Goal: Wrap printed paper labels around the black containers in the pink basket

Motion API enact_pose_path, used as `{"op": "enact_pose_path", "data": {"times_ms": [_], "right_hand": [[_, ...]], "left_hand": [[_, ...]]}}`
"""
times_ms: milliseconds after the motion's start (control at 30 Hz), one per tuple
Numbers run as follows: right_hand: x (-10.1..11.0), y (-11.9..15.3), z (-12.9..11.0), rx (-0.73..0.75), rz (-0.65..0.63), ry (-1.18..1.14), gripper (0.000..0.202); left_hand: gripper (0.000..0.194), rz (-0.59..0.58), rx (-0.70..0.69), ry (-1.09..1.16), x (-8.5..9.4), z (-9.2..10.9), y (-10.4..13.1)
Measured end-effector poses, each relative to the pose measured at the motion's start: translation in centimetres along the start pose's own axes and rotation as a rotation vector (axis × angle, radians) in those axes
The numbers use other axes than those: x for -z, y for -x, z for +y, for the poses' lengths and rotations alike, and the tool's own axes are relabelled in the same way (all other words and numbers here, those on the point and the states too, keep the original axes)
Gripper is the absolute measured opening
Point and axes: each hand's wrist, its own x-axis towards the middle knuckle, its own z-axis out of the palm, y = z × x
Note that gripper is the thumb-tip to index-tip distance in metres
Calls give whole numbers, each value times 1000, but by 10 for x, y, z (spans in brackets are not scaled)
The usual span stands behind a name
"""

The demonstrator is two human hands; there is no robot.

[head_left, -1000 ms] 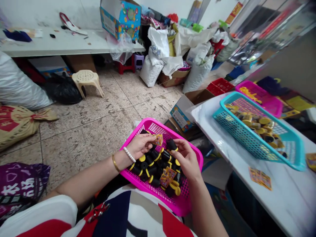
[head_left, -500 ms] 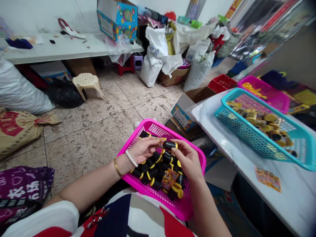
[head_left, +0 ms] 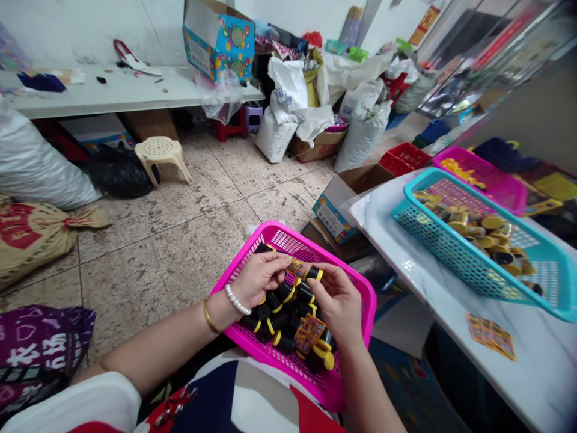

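Observation:
A pink basket (head_left: 369, 300) rests on my lap with several black cylinders with yellow caps (head_left: 285, 291) inside. Above it, my left hand (head_left: 259, 278) pinches the left end of a colourful printed sticker (head_left: 298, 268). My right hand (head_left: 336, 294) has thumb and fingers round the yellow-rimmed end of one black cylinder (head_left: 314, 274). The sticker lies against this cylinder and covers part of it. More printed stickers (head_left: 309, 332) lie on top of the cylinders in the basket, below my hands.
On the white table (head_left: 433, 282) at the right stand a teal basket (head_left: 451, 258) of yellow-capped cylinders and a pink tray (head_left: 514, 195). Stickers (head_left: 490, 335) lie near its edge. An open carton (head_left: 336, 207) is beyond the lap basket; a beige stool (head_left: 160, 150) stands left.
The sticker between my hands now spreads over more of the held cylinder, whose black side was more exposed before. The view has shifted slightly.

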Motion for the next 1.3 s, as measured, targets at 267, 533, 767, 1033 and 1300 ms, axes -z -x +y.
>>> {"op": "enact_pose_path", "data": {"times_ms": [267,533,767,1033,1300], "right_hand": [[13,4,6,179,-109,191,35],[21,17,-1,272,-89,480,45],[14,22,2,-38,5,120,21],[16,21,10,49,-13,-5,37],[19,13,17,129,-129,-81,21]], "left_hand": [[38,-253,99,-202,5,8,3],[34,-273,43,-224,-2,-11,1],[26,-341,-171,-410,-5,-12,8],[34,-371,-37,-413,4,-4,2],[37,-346,274,-112,-3,-12,2]]}}
